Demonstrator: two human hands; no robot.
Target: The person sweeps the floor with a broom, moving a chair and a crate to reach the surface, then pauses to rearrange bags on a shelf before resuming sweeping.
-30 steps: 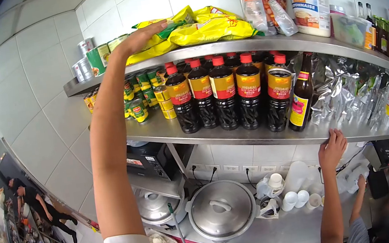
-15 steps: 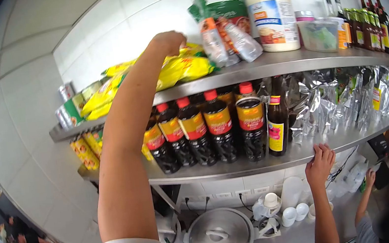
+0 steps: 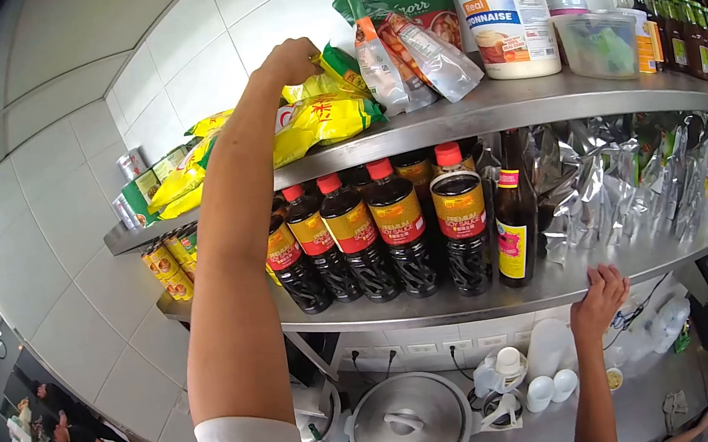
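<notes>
Stretched up to the top steel shelf (image 3: 422, 128), my left hand (image 3: 291, 60) is closed on a yellow plastic packet (image 3: 338, 71) with green parts, whose end stands raised. Other yellow packets (image 3: 326, 119) lie beneath and around it; my forearm hides part of the pile. On the lower shelf (image 3: 367, 311), my right hand (image 3: 600, 299) has its fingers hooked over the front edge, near the foil pouches (image 3: 594, 187). Soy sauce bottles (image 3: 400, 224) with red caps stand in a row between my two arms, beside a dark bottle (image 3: 512, 217) with a yellow label.
A mayonnaise tub (image 3: 506, 14), upright pouches (image 3: 411, 50), a clear plastic container (image 3: 599, 46) and small bottles (image 3: 690, 38) stand on the top shelf. Cans (image 3: 141, 183) sit at its left end. Below are a lidded pot (image 3: 410, 426) and white cups (image 3: 551, 389). Other people are at both sides.
My left hand has pulled up the end of a yellow packet at the back of the pile. My right hand stays at the shelf edge. The view has shifted slightly.
</notes>
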